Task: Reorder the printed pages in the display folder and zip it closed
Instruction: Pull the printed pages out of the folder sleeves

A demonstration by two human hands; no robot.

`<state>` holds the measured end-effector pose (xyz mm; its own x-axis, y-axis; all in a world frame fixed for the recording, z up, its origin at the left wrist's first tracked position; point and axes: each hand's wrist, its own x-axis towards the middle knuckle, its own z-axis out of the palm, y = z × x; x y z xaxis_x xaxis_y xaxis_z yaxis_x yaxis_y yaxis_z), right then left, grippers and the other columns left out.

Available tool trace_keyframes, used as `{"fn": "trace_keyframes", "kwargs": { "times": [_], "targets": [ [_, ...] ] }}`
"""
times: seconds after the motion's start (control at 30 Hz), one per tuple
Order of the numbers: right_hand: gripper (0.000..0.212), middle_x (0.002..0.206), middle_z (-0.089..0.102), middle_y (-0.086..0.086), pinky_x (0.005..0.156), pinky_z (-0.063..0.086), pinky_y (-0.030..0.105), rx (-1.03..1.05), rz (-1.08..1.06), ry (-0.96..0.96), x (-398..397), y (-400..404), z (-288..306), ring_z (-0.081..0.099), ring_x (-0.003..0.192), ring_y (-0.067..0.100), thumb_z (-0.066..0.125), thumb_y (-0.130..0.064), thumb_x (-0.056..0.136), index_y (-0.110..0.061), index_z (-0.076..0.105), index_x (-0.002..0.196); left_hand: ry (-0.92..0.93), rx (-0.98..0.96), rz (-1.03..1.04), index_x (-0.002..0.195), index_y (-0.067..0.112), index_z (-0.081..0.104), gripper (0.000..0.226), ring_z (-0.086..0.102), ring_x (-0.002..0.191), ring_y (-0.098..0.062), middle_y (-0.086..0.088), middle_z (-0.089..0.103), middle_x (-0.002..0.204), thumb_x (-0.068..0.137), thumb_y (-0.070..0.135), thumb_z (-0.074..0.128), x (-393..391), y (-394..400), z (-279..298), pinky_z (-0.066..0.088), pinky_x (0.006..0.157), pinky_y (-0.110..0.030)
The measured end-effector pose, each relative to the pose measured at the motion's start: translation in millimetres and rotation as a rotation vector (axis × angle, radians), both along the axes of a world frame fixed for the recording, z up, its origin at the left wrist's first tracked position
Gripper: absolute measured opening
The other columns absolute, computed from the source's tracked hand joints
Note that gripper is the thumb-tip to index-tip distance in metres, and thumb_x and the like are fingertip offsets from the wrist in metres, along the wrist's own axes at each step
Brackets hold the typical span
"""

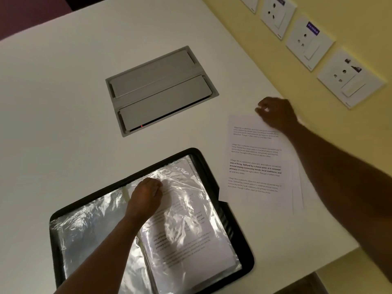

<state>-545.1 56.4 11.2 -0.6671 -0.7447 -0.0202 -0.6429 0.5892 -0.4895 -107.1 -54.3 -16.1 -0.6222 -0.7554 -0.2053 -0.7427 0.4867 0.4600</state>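
The black display folder (244, 259) lies open at the near edge of the white counter (63, 102), its shiny plastic sleeves crinkled over printed pages. The left hand (146, 196) rests on the right sleeve with fingers curled, pinching the plastic. Just to the right, a loose printed page (254, 158) lies flat. The right hand (275, 112) pinches its far corner. Farther off sits a grey metal hatch (161, 90).
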Motion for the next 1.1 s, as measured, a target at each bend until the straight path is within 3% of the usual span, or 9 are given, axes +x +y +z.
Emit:
{"fn": "trace_keyframes", "kwargs": {
  "times": [0.13, 0.33, 0.47, 0.6, 0.67, 0.8, 0.87, 1.0, 1.1],
  "targets": [
    [0.028, 0.084, 0.072, 0.005, 0.073, 0.054, 0.034, -0.190, 0.186, -0.253, 120.1, 9.7, -11.3, 0.066, 0.075, 0.023, 0.065, -0.039, 0.083, -0.012, 0.073, 0.086, 0.162, 0.033, 0.151, 0.098, 0.009, 0.069, 0.010, 0.065, 0.093, -0.021, -0.005, 0.068, 0.101, 0.089, 0.012, 0.064, -1.6, 2.7, 6.2, 0.051, 0.082, -0.033],
    [0.067, 0.103, 0.064, -0.011, 0.084, 0.052, 0.028, 0.201, 0.328, -0.619, 252.3, 32.1, -9.9, 0.062, 0.093, 0.007, 0.073, -0.064, 0.069, -0.030, 0.058, 0.124, 0.289, 0.041, 0.197, 0.098, 0.012, 0.069, 0.010, 0.064, 0.092, -0.016, 0.000, 0.067, 0.098, 0.090, 0.016, 0.064, 7.3, 0.5, 13.6, 0.055, 0.085, -0.039],
    [0.011, 0.078, 0.064, -0.013, 0.078, 0.057, 0.036, 0.216, 0.278, -0.616, 281.7, 29.4, -13.6, 0.064, 0.077, 0.007, 0.072, -0.032, 0.084, -0.022, 0.067, 0.087, 0.291, 0.055, 0.214, 0.118, 0.013, 0.062, 0.028, 0.060, 0.111, -0.019, -0.002, 0.064, 0.119, 0.090, 0.018, 0.064, 18.8, 1.6, 20.8, 0.050, 0.097, -0.036],
    [0.017, 0.090, 0.073, 0.003, 0.073, 0.059, 0.036, 0.167, 0.237, -1.013, 304.0, 18.0, 24.7, 0.072, 0.079, 0.019, 0.067, -0.025, 0.090, -0.009, 0.063, 0.089, 0.249, 0.083, 0.333, 0.148, 0.012, 0.030, 0.069, 0.037, 0.137, -0.021, -0.006, 0.035, 0.152, 0.091, 0.034, 0.063, 32.3, 18.1, 44.5, 0.033, 0.110, -0.031],
    [0.016, 0.099, 0.074, 0.005, 0.072, 0.058, 0.037, 0.134, 0.231, -1.260, 320.1, 10.9, 46.6, 0.072, 0.081, 0.025, 0.064, -0.024, 0.092, -0.008, 0.060, 0.093, 0.320, 0.255, 0.453, 0.149, 0.019, 0.028, 0.074, 0.041, 0.134, -0.019, -0.001, 0.034, 0.153, 0.089, 0.051, 0.059, 41.8, 34.6, 63.3, 0.034, 0.108, -0.031],
    [0.014, 0.110, 0.071, 0.011, 0.079, 0.056, 0.038, 0.064, 0.262, -1.450, 366.6, -7.3, 73.1, 0.071, 0.089, 0.027, 0.058, -0.023, 0.097, -0.010, 0.059, 0.096, 0.536, 0.725, 0.571, 0.146, 0.036, 0.034, 0.093, 0.049, 0.127, -0.012, 0.010, 0.044, 0.146, 0.068, 0.084, 0.053, 79.3, 63.0, 97.5, 0.039, 0.109, -0.045],
    [0.024, 0.116, 0.069, 0.011, 0.087, 0.055, 0.040, 0.061, 0.283, -1.487, 390.9, -15.9, 76.7, 0.071, 0.092, 0.020, 0.054, -0.032, 0.098, -0.011, 0.064, 0.105, 0.555, 0.783, 0.557, 0.145, 0.037, 0.036, 0.088, 0.051, 0.126, -0.011, 0.012, 0.051, 0.140, 0.070, 0.078, 0.058, 103.0, 67.4, 108.2, 0.038, 0.110, -0.044],
    [0.058, 0.119, 0.068, 0.002, 0.100, 0.047, 0.037, 0.175, 0.358, -1.640, 436.3, -30.9, 73.3, 0.062, 0.113, 0.014, 0.037, -0.057, 0.097, -0.013, 0.061, 0.126, 0.666, 0.796, 0.700, 0.107, 0.030, 0.063, 0.014, 0.067, 0.100, -0.010, 0.006, 0.073, 0.103, 0.096, 0.032, 0.056, 137.2, 63.9, 128.1, 0.048, 0.097, -0.036],
    [0.067, 0.132, 0.060, 0.000, 0.108, 0.037, 0.037, 0.289, 0.431, -1.709, 464.0, -38.0, 62.4, 0.053, 0.123, 0.013, 0.025, -0.065, 0.096, -0.018, 0.056, 0.133, 0.605, 0.726, 0.886, 0.102, 0.010, 0.068, 0.018, 0.067, 0.087, -0.020, -0.010, 0.074, 0.098, 0.096, 0.016, 0.052, 165.2, 54.8, 119.2, 0.051, 0.082, -0.032]
  ]
}}
